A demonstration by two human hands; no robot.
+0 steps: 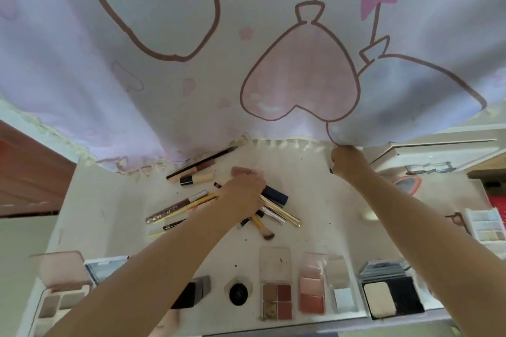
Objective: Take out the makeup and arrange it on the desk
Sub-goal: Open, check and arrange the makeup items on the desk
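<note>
Reaching forward over the white surface (pixel 323 200), the person's left hand (pixel 242 193) pressed down on a loose heap of slim makeup sticks (pixel 276 213), its grip curled around several of them, among them a gold tube (pixel 284 213) and a dark navy tube (pixel 276 193); exactly how many it grasped could not be told. The right hand (pixel 346 163) was clenched on the lower hem of a pale lilac curtain (pixel 164 76) printed with a pink heart-shaped balloon (pixel 299 82) and pink bows, pinching the cloth where it met the back of the surface. Left of the heap lay more sticks: a thin black pencil (pixel 202 161), a cream tube with a black cap (pixel 195 179) and a glittery lip gloss wand (pixel 176 206). A yellow-handled brush (pixel 260 227) pointed toward the near edge.

Along the near edge sat a row of opened compacts: a pink-lidded case with pale pans (pixel 59 290), a black square box (pixel 191 291), a round black pot (pixel 238 293), a clear four-pan eyeshadow palette in browns and reds (pixel 276 301), a pink blush palette (pixel 312 293), a clear case with a pale blue pan (pixel 342 295) and a black powder compact with a white puff (pixel 383 298). A small white drawer unit (pixel 486 224) stood at the far right.
</note>
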